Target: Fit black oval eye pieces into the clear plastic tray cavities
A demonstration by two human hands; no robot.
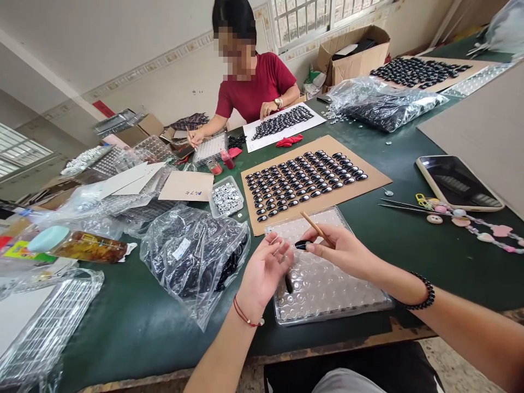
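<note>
Spanning most of the view, green table [135, 322] runs out on all sides of the clear plastic tray [347, 295], my ref. point. Beyond tray, close up to its far edge: cardboard sheet [376, 180] w/ glossy black pcs [315, 194] in rows. L of tray, near: plastic bag [180, 267], more dark pcs inside. R of tray, well apart: phone [458, 183]. Beyond & L of tray: small tub [231, 212] of pale bits, too small to ID.

Above tray: R hand [339, 248] closed in a pinch, thumb vs. fingers, on one black piece [302, 245]; wooden stick [313, 225] lodged in same hand, slanting up & away. L hand [268, 265] over tray's L side, palm up, fingers loosely curled, no grip on anything I can see; fingertips just beside the piece, touching or not: can't tell.

Step, my read: single-pc handling, one piece held btwn the two hands, stick parked in the R. Next move prob. calls for a light, steady pinch (gloss could slip), L fingers ready to support, & stick tip kept clear of the pc.
</note>
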